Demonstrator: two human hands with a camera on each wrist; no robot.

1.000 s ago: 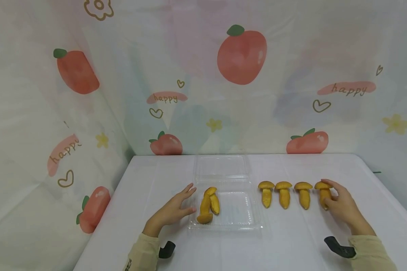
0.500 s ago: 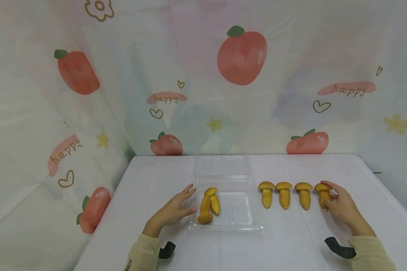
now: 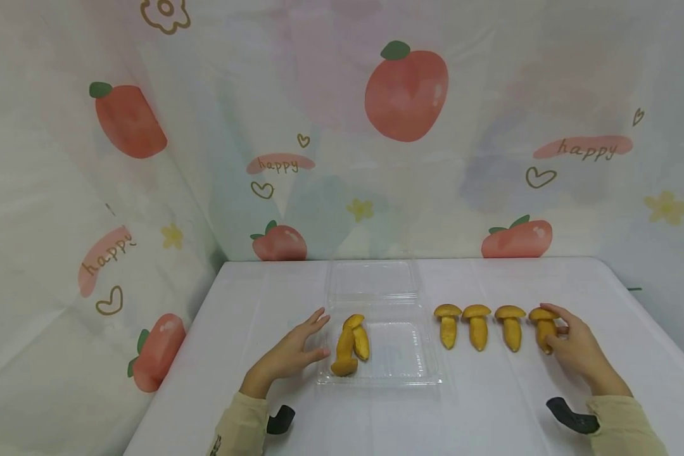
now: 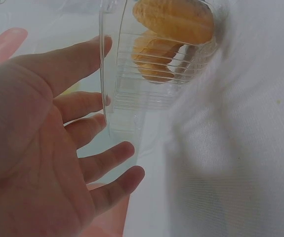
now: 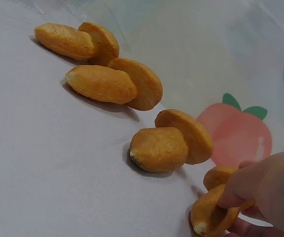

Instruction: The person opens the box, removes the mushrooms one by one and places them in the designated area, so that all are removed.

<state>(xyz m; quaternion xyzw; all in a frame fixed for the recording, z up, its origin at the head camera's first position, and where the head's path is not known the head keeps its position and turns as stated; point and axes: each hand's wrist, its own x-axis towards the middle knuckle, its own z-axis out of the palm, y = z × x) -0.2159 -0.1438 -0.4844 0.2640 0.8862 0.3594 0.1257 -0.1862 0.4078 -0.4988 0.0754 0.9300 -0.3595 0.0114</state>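
Note:
My right hand (image 3: 578, 348) is at the rightmost yellow-brown mushroom (image 3: 543, 329), its thumb and fingers pinching the stem where it lies on the table. Three more mushrooms (image 3: 511, 329) line up to the left of it, caps away from me. Beside the clear plastic box (image 3: 396, 382) is my left hand (image 3: 287, 354), fingers spread and fairly straight. In the left wrist view its thumb and fingertips touch or nearly touch the box rim (image 4: 102, 74). Inside the box, at its left side, two mushrooms (image 3: 344, 345) lie against each other, one with its cap toward me.
The box's clear lid (image 3: 372, 280) is folded back toward the far table edge. A white cloth (image 3: 387, 424) covers the table. Behind it hangs a fruit-patterned curtain (image 3: 330, 95). Black wrist straps (image 3: 571, 416) stick out by both sleeves.

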